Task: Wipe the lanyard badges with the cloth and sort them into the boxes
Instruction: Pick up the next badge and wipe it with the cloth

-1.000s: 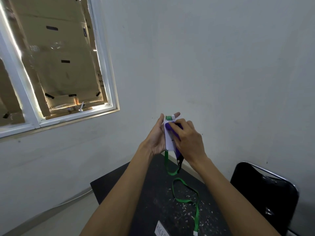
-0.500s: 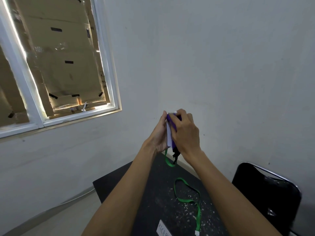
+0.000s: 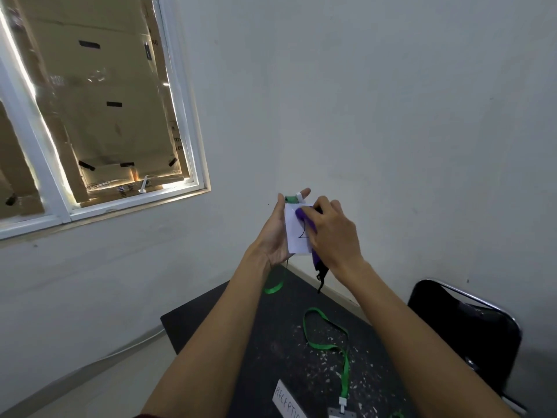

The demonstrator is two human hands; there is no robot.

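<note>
Ctr frame, raised above far end of surface [image 3: 241, 327]: left hand [image 3: 275, 233] holds white badge [image 3: 294, 236] upright, fingers behind it. Right hand [image 3: 331, 233] grips purple cloth [image 3: 303, 215], pressing it on upper badge face. Green strap [image 3: 275, 285] hangs below left hand. 2nd lanyard [image 3: 328, 345] lies on surface, btm ctr, near paper label [image 3: 286, 399]. Black chair [image 3: 461, 330] lower right.
</note>
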